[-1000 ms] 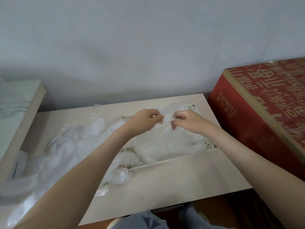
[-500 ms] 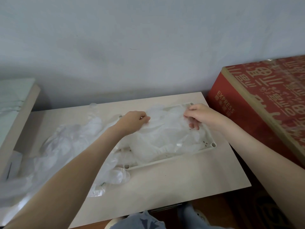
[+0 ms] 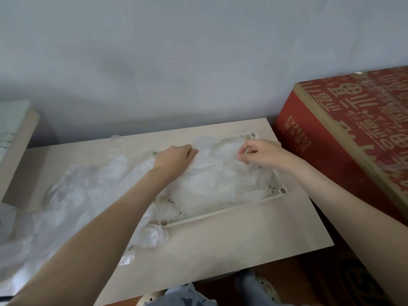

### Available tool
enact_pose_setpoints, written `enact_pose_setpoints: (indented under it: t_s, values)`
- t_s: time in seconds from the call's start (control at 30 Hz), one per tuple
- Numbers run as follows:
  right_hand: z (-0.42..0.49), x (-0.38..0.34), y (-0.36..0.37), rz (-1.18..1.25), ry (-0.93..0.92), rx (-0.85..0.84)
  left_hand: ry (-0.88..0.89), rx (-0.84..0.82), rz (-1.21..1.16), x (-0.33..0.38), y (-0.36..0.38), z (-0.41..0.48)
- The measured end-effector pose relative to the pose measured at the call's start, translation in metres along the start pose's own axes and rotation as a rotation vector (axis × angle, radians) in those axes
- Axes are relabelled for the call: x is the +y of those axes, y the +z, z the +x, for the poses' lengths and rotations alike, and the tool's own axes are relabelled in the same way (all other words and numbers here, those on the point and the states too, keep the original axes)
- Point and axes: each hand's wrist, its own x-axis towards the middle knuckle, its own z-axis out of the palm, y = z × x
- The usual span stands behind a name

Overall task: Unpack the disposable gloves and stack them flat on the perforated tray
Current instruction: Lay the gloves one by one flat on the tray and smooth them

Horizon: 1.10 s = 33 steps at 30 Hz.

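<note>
Cut off at the bottom edge: grey trouser knees [image 3: 183, 297] and a holed shoe [image 3: 267, 288]. Above them, the pale desk [image 3: 242, 244]. Spilling past the left edge, a heap of clear film [image 3: 72, 195] (wrapping or loose gloves, hard to tell). Mid-frame, on the perforated tray [image 3: 220, 214], the gloves [image 3: 220, 184] in a hazy stack, hiding most of the holes. Curled down on the stack's upper left, the left hand [image 3: 174, 159], fingertips tucked out of sight, so grip or mere press cannot be told. Pinching film near the tray's upper right, the right hand [image 3: 260, 152]. Both lowered and spread apart since a second ago, when held together above the tray. Far right, cropped, a red box [image 3: 331, 151].
</note>
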Motion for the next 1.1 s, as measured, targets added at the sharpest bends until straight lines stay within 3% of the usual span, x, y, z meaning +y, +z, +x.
enact_pose_setpoints:
  t_s: [0.17, 0.33, 0.5, 0.63, 0.8, 1.1]
  values:
    - [-0.004, 0.006, 0.0, 0.248, -0.054, -0.112, 0.056, 0.08, -0.1, -0.002, -0.001, -0.003]
    - [-0.002, 0.004, 0.004, 0.077, -0.106, -0.142, 0.203, 0.085, -0.252, 0.008, -0.014, -0.013]
    - [-0.002, -0.005, 0.006, 0.149, -0.153, -0.206, 0.358, 0.043, -0.477, 0.026, -0.035, -0.02]
    - [-0.009, -0.008, -0.002, 0.313, -0.169, -0.331, 0.292, 0.037, -0.658, 0.032, -0.041, -0.02]
    - [-0.02, -0.004, -0.008, 0.42, -0.172, -0.369, 0.107, 0.096, -0.561, 0.014, -0.028, -0.01]
    - [-0.014, 0.016, -0.013, 0.521, -0.04, -0.281, 0.049, 0.095, -0.297, 0.002, -0.005, -0.005]
